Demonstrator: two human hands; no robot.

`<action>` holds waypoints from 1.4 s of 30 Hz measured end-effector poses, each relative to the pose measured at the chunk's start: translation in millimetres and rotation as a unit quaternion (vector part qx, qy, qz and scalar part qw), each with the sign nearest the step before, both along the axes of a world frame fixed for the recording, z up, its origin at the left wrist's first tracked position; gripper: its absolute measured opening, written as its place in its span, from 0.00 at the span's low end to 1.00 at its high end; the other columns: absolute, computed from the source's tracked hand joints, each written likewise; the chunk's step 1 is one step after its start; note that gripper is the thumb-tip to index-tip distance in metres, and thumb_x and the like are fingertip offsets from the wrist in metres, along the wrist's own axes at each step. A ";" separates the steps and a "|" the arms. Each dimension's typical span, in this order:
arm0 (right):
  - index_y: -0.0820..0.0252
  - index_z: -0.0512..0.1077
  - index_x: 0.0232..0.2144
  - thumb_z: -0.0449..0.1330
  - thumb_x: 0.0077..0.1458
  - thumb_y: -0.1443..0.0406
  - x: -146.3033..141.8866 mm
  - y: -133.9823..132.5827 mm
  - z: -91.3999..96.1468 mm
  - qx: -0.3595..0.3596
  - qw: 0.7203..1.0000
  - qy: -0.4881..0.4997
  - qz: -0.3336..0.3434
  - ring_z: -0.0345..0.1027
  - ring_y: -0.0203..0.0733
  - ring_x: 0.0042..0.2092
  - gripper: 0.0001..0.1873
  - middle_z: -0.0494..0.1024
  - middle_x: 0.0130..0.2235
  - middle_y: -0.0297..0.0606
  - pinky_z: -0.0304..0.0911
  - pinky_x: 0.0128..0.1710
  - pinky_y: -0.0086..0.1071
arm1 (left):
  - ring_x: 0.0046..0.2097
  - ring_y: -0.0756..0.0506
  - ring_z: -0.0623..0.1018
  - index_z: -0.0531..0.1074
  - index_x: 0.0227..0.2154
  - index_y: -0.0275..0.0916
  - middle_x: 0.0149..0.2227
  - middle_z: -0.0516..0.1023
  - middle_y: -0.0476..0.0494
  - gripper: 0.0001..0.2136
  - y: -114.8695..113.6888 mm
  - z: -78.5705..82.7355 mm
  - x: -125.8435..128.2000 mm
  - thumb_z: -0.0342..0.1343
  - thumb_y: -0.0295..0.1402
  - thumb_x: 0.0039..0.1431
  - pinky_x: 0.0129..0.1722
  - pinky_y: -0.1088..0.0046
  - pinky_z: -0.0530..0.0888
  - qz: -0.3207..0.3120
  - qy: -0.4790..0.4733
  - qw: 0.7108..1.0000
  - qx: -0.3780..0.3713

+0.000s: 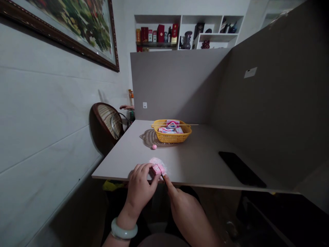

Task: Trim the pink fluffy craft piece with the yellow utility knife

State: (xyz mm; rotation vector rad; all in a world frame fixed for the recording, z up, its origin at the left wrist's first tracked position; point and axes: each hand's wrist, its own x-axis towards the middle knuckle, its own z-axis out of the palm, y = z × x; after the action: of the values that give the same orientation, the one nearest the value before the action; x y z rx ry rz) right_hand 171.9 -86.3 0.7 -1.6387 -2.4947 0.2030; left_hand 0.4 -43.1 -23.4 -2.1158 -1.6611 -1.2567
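Note:
Both my hands meet at the near edge of the grey table (pixel 200 161). My left hand (pixel 141 187), with a pale green bangle on its wrist, has its fingers curled around a small pink object (pixel 157 167) that rests on the tabletop. My right hand (pixel 183 206) reaches in from below, its thumb and forefinger pinched on the same pink object. What exactly the pink thing is I cannot make out; it looks soft and fluffy.
A yellow basket (pixel 171 136) with pink-and-white packets stands mid-table; a thin stick lies across its rim. A small pink ball (pixel 154 146) lies in front of it. A black phone (pixel 241 168) rests at the right. Grey partitions enclose the table. Another person's hand (pixel 126 107) shows behind a brown chair (pixel 106 124).

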 end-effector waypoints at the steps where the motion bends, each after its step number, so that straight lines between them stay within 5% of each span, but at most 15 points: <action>1: 0.63 0.47 0.69 0.41 0.55 0.79 1.5 -0.8 -2.6 0.005 1.000 -0.007 -0.003 0.78 0.46 0.36 0.39 0.81 0.37 0.46 0.66 0.32 0.31 | 0.44 0.40 0.75 0.70 0.42 0.41 0.41 0.77 0.43 0.08 0.1 0.6 0.4 0.56 0.36 0.61 0.46 0.60 0.72 0.001 0.002 1.000 -0.001; 7: 0.54 0.51 0.68 0.46 0.57 0.76 14.8 -11.3 -20.4 0.049 0.999 -0.011 -0.010 0.75 0.39 0.27 0.38 0.81 0.32 0.39 0.57 0.23 0.24 | 0.43 0.40 0.76 0.70 0.41 0.40 0.40 0.77 0.41 0.07 0.7 -0.2 0.8 0.55 0.36 0.62 0.44 0.61 0.73 0.003 0.004 1.000 0.012; 13: 0.60 0.54 0.67 0.45 0.56 0.78 -1.5 2.2 3.2 0.040 0.999 -0.019 -0.006 0.77 0.42 0.32 0.37 0.82 0.35 0.43 0.60 0.26 0.26 | 0.44 0.39 0.76 0.70 0.42 0.40 0.41 0.77 0.40 0.09 3.0 -3.9 -0.5 0.54 0.37 0.62 0.44 0.60 0.73 0.020 0.010 0.999 0.028; 20: 0.55 0.55 0.67 0.47 0.55 0.75 10.5 -3.6 -14.8 0.085 0.996 -0.013 -0.003 0.74 0.38 0.26 0.37 0.81 0.30 0.38 0.56 0.21 0.23 | 0.44 0.39 0.76 0.69 0.42 0.40 0.41 0.77 0.41 0.08 3.6 -7.6 -1.4 0.54 0.37 0.62 0.44 0.59 0.73 0.016 0.014 1.000 0.022; 26: 0.63 0.51 0.68 0.44 0.54 0.78 -2.4 3.6 5.7 0.037 0.999 -0.019 0.005 0.77 0.44 0.34 0.38 0.82 0.36 0.45 0.61 0.27 0.29 | 0.44 0.39 0.75 0.69 0.43 0.40 0.42 0.77 0.39 0.10 4.0 -7.2 -1.3 0.53 0.38 0.63 0.44 0.59 0.73 0.026 0.016 0.999 0.029; 32: 0.56 0.54 0.67 0.47 0.57 0.74 15.6 -2.6 -8.8 0.054 0.998 -0.010 0.011 0.76 0.41 0.29 0.36 0.82 0.32 0.39 0.57 0.23 0.26 | 0.44 0.39 0.76 0.68 0.42 0.40 0.42 0.77 0.40 0.09 4.7 -8.0 -1.8 0.53 0.38 0.63 0.44 0.59 0.72 0.022 0.023 0.999 0.025; 38: 0.62 0.50 0.68 0.44 0.55 0.78 -2.8 6.0 8.4 0.011 1.000 -0.011 0.000 0.78 0.44 0.35 0.39 0.82 0.38 0.45 0.62 0.29 0.28 | 0.46 0.38 0.75 0.69 0.44 0.39 0.44 0.77 0.39 0.11 7.0 -11.3 -3.4 0.54 0.38 0.63 0.46 0.58 0.72 0.031 0.024 0.999 0.019; 42: 0.59 0.50 0.69 0.45 0.56 0.77 5.9 3.3 0.4 0.030 0.999 -0.005 0.016 0.77 0.44 0.32 0.38 0.82 0.35 0.43 0.61 0.26 0.28 | 0.46 0.38 0.75 0.69 0.44 0.40 0.43 0.77 0.40 0.10 5.6 -10.4 -3.6 0.54 0.38 0.63 0.46 0.58 0.72 0.022 0.025 0.999 0.013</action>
State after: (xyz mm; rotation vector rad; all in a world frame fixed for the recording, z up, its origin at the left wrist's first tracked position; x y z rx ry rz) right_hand 177.7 -83.0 1.0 -1.5829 -2.5099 0.1235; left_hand -3.2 -37.5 -33.7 -2.0670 -1.6527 -1.1959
